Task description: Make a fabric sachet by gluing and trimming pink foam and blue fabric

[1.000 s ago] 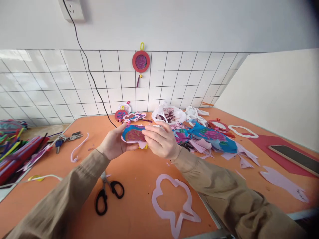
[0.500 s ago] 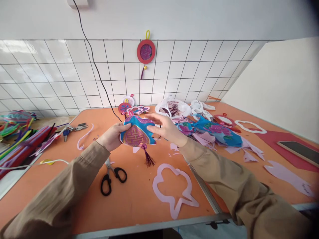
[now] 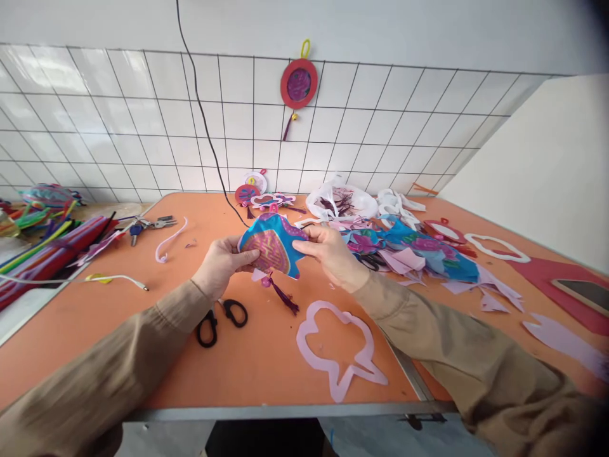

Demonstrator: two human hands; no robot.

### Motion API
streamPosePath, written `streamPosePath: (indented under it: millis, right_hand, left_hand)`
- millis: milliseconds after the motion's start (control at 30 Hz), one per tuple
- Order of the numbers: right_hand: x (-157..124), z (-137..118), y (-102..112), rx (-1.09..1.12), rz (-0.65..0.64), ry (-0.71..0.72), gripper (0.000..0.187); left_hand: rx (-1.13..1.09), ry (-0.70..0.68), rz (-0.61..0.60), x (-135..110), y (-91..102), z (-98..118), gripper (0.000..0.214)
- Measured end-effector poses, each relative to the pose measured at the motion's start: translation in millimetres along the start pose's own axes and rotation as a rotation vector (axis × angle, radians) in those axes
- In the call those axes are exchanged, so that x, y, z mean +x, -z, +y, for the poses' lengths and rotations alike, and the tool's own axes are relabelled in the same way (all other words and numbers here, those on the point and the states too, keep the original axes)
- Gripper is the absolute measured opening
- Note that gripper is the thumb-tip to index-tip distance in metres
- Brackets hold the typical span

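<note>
I hold a blue craft ornament [image 3: 273, 247] with a pink and gold patterned centre between both hands, above the orange table [image 3: 257, 368]. My left hand [image 3: 223, 263] pinches its left edge, and my right hand [image 3: 330, 254] grips its right edge. A dark purple tassel [image 3: 283, 295] with a pink bead hangs from the ornament's lower end. Just below my left wrist lie black-handled scissors [image 3: 221, 317]. A pale pink paper outline [image 3: 335, 346] rests flat on the table near my right forearm.
A heap of blue floral fabric and pink paper scraps [image 3: 413, 254] lies right of my hands. Pipe cleaners [image 3: 42, 244] are piled at the left, with keys [image 3: 152, 223] and a white cord [image 3: 118, 278]. A red round ornament [image 3: 299, 82] hangs on the wire grid.
The ornament has been turned to face me, with the tassel now hanging free. My right hand went from covering it to gripping its right edge. The view has shifted down and back.
</note>
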State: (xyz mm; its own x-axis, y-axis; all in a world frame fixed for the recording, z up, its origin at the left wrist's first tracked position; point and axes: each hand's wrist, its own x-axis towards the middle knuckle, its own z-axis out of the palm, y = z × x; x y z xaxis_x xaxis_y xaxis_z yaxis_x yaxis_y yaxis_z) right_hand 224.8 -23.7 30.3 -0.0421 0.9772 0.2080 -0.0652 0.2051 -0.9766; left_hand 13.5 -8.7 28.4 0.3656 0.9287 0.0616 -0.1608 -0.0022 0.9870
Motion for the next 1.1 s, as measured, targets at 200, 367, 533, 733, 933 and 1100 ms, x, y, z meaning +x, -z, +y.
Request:
streamPosePath:
  millis: [200, 367, 533, 733, 933, 1100]
  right_hand:
    - [-6.6, 5.7, 11.7, 0.085, 0.081, -0.037, 0.021]
    - [-8.1, 11.9, 10.3, 0.089, 0.053, -0.042, 0.020]
    - [-9.2, 18.8, 8.9, 0.080, 0.043, -0.055, 0.019]
    - [-11.1, 17.5, 8.0, 0.130, -0.004, -0.155, 0.018]
    - [-14.4, 15.3, 4.1, 0.173, -0.165, -0.325, 0.019]
    - [-14.2, 19.4, 1.6, 0.171, -0.206, -0.324, 0.029]
  left_hand:
    - [-0.050, 0.066, 0.010, 3.0, 6.0, -2.6, 0.042]
    - [-0.064, 0.032, -0.035, -1.9, -1.1, -5.6, 0.035]
    - [-0.004, 0.066, -0.052, -2.7, -2.3, -10.1, 0.024]
    - [-0.088, 0.247, -0.146, -0.1, 3.3, -4.7, 0.029]
    - [-0.042, 0.460, -0.354, -7.4, 0.0, 3.6, 0.043]
    - [-0.002, 0.494, -0.362, -13.3, -4.3, 5.4, 0.027]
